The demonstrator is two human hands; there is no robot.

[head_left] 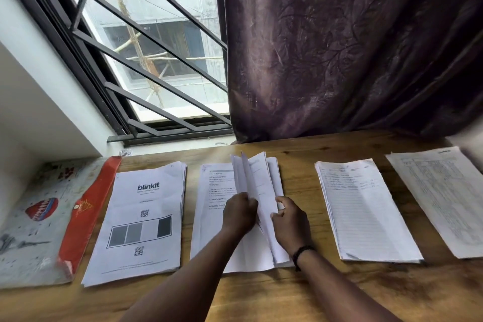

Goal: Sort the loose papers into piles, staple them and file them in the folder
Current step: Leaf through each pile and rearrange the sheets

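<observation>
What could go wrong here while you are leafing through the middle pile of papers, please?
1. The white sheets lifted by the left hand and right hand could slip and scatter out of order.
2. The printed middle pile lies close beside the white "blinkit" stack, so loose pages might mix.

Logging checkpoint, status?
Left hand and right hand grip lifted sheets of middle pile. Folder far left. Nothing blocking.
</observation>
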